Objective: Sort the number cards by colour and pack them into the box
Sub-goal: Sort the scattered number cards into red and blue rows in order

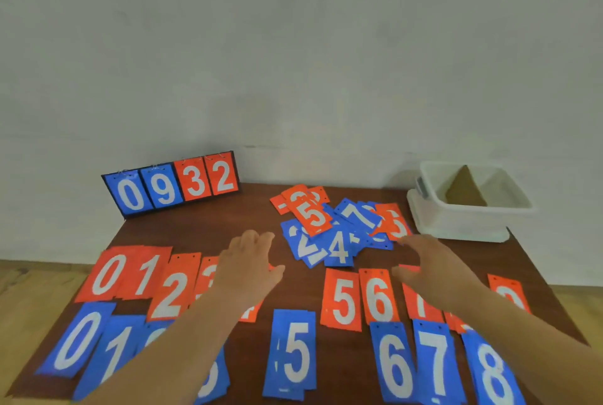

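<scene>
Head view. Your left hand [248, 261] is flat with straight fingers and holds nothing. It is over the red row [137, 277] and hides the cards past the 3. Your right hand [430, 267] is blurred, loosely spread and empty, over that row's 7, just short of the pile [336, 228] at 12 o'clock, where reds and blues overlap. The blue row [293, 355] runs along the near edge. The box [456, 221] sits at 2 o'clock on the far right corner, with a cardboard divider [466, 192] inside. The scoreboard [173, 186] stands at 11. Bare table [202, 235] lies between the scoreboard and your left hand.
</scene>
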Available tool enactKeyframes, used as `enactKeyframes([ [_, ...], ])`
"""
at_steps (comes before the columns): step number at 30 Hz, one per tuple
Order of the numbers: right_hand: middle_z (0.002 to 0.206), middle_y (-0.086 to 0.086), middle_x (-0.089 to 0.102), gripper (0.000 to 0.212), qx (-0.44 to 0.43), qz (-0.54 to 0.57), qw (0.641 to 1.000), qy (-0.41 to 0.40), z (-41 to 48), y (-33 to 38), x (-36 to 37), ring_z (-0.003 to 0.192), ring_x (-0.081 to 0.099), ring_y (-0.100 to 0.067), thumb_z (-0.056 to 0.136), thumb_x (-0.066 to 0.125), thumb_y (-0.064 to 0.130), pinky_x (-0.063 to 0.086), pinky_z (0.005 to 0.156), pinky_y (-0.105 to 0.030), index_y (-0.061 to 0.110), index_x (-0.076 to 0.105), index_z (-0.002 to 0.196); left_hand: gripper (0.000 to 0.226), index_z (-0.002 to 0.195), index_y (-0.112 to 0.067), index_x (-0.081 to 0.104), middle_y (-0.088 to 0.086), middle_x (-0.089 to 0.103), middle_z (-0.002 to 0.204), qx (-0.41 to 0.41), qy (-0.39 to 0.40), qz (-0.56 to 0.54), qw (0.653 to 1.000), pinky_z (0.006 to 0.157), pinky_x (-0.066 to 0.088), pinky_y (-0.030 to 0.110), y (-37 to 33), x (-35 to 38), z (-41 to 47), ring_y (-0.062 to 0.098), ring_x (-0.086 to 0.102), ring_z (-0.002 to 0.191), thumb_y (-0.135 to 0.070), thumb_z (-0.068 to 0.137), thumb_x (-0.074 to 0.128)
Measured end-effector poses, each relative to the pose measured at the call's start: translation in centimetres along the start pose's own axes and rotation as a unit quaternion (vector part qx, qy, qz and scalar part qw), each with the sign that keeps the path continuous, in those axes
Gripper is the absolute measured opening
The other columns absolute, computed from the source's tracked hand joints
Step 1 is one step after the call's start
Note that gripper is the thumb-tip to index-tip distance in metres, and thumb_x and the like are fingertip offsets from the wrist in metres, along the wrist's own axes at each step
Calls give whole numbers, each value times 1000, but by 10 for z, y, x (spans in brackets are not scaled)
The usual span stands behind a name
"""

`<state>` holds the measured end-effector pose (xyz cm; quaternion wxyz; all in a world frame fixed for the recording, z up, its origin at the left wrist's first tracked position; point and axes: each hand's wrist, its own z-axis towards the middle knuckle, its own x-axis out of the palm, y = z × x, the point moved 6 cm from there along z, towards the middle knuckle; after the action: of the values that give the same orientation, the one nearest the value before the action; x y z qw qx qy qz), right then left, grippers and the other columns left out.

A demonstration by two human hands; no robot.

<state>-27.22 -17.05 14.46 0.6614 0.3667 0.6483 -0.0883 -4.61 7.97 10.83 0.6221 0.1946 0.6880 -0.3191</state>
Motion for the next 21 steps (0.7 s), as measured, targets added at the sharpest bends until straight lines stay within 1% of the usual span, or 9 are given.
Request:
enactKeyframes([
  [4,140,2,51,63,19,17,999,-27,-12,-56,-32,124,53,-18,83,73,46,43,103,-30,27,51,139,70,147,-32,34,-2,42,138,1,-13,3,1000,98,49,42,-50,5,4,23,46,126,-61,87,58],
  [8,143,2,49,64,12,27,1000,-3,3,-68,-29,127,51,-17,86,70,45,42,104,-29,26,48,142,74,151,-30,30,0,41,141,-15,-1,0,1000,99,48,39,-75,16,7,22,46,126,-60,90,58],
  [11,144,1,47,63,10,45,999,22,25,-63,-18,126,51,-17,87,69,45,44,103,-30,25,47,142,76,152,-31,27,0,40,144,-37,18,-4,999,100,46,37,-78,24,12,22,45,129,-62,89,57],
  [14,138,1,51,57,6,67,997,42,50,-57,-5,117,55,-17,86,70,43,48,97,-30,26,51,137,77,152,-32,27,1,38,144,-59,38,-8,997,100,47,38,-72,36,25,23,44,129,-63,89,58],
  [19,135,-1,52,54,15,62,995,79,92,-57,21,120,54,-20,85,70,39,45,96,-29,24,53,135,80,153,-32,25,4,36,140,-86,70,-20,994,98,49,42,-59,61,68,25,45,126,-64,88,59],
  [21,131,-1,54,51,18,53,994,91,113,-61,28,116,55,-19,85,71,37,43,91,-27,25,55,132,79,153,-32,24,4,36,137,-90,84,-31,992,98,49,44,-56,74,89,26,45,123,-64,88,57],
])
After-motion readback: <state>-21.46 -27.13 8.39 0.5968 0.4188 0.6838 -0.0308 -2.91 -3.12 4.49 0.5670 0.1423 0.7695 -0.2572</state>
